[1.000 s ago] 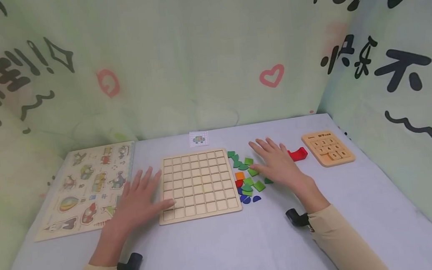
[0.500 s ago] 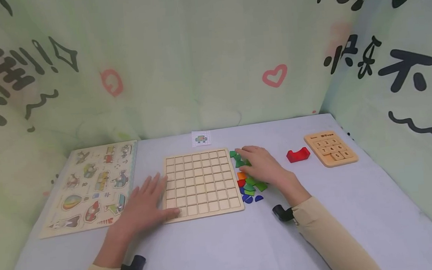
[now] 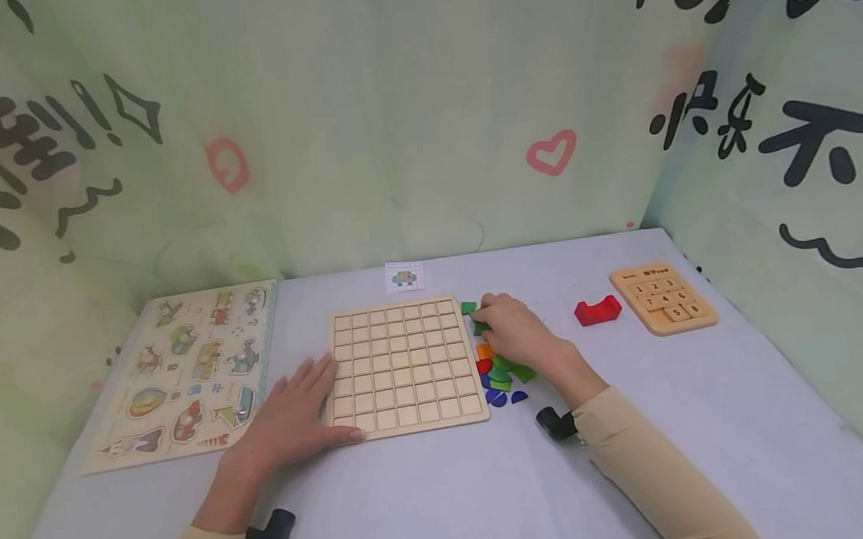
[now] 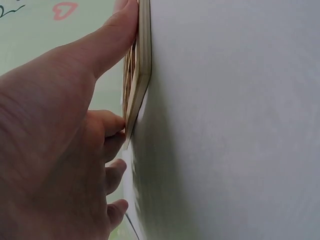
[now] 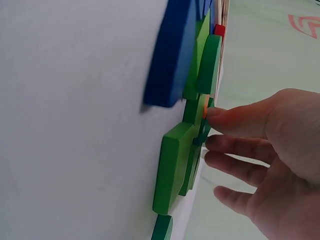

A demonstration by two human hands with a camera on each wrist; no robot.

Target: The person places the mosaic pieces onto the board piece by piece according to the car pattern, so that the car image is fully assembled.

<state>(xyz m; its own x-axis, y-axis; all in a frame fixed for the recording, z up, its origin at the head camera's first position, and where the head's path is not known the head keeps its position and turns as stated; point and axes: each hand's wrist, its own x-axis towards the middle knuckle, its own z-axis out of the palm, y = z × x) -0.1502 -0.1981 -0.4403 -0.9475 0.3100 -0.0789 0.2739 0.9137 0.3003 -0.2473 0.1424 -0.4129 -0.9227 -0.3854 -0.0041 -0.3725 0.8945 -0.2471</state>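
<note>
Backdrop: pale green cloth stood behind the table's far edge, marked with black lettering and red doodles, one of them a heart.
Table: white-covered, its far right corner in sight; it carried everything below.
Picture board: a large flat board with vehicles and animals on it lay along the table's left side, reaching toward the far left corner.
Grid board: the wooden board of square compartments lay flat at mid-table, right of the picture board.
Sleeves: beige on both arms, a small black camera at the left wrist and another at the right.
Left hand: released, fingers extended, it rested at the grid board's near left corner, thumb on the near edge, fingertips at the left edge.
Right hand: bent down over the far pieces beside the grid board's right edge; whether it grasped one, I cannot tell.
Number board: a tan plate of numbered tiles lay near the table's right edge.
Red block: notched, between right hand and number board.
Card: a small printed square by the table's far edge.
Pieces: green ones, an orange one, a red one and blue ones lay loose along the grid board's right edge, blue nearest its near right corner.
</note>
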